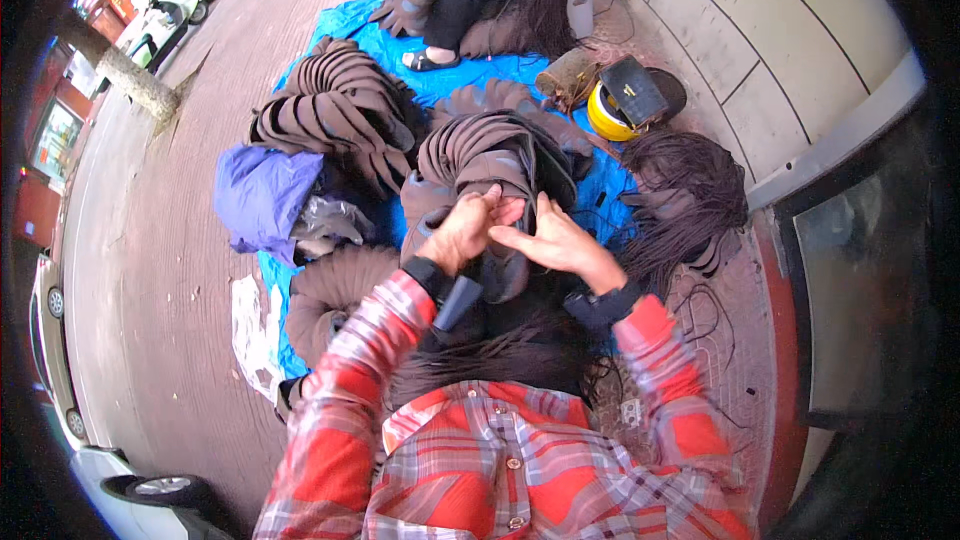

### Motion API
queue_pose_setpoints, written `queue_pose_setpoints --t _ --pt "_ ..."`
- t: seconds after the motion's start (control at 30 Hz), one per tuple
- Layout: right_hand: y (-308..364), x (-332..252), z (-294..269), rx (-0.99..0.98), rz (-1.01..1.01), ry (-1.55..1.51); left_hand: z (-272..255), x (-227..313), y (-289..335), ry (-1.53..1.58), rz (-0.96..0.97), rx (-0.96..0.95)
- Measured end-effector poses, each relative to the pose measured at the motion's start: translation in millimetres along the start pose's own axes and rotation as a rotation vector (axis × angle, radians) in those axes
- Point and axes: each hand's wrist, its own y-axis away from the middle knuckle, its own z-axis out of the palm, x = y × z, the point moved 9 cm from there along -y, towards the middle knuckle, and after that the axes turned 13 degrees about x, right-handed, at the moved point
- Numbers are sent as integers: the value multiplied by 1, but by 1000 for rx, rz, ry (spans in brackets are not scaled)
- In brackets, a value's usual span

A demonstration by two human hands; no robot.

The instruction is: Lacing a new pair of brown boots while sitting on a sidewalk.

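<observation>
A thick bundle of curved brown flat pieces (480, 152), stacked like overlapping leaves, lies in front of me. My left hand (463, 230) is at the bundle's near side, thumb raised and fingers apart, the palm partly turned up. Close by on the right, my right hand (560, 243) has its fingers stretched out and its thumb pointing toward the left hand. Nothing shows clearly held in either hand. Below the hands hangs a rounded brown flap (502, 275). Dark thin strands (480, 365) lie across my lap.
More brown bundles (335, 115) lie on a blue tarp (345, 15). Purple cloth (265, 190) sits left, a yellow round container (606, 112) with a black box (633, 90) right. Dark strands (685, 195) heap by the wall (765, 30). Another person's leg (462, 20) is ahead.
</observation>
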Motion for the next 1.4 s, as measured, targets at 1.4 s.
queue_pose_setpoints --t 1.4 --pt "-41 -62 136 208 -479 375 -136 1 77 -1337 905 616"
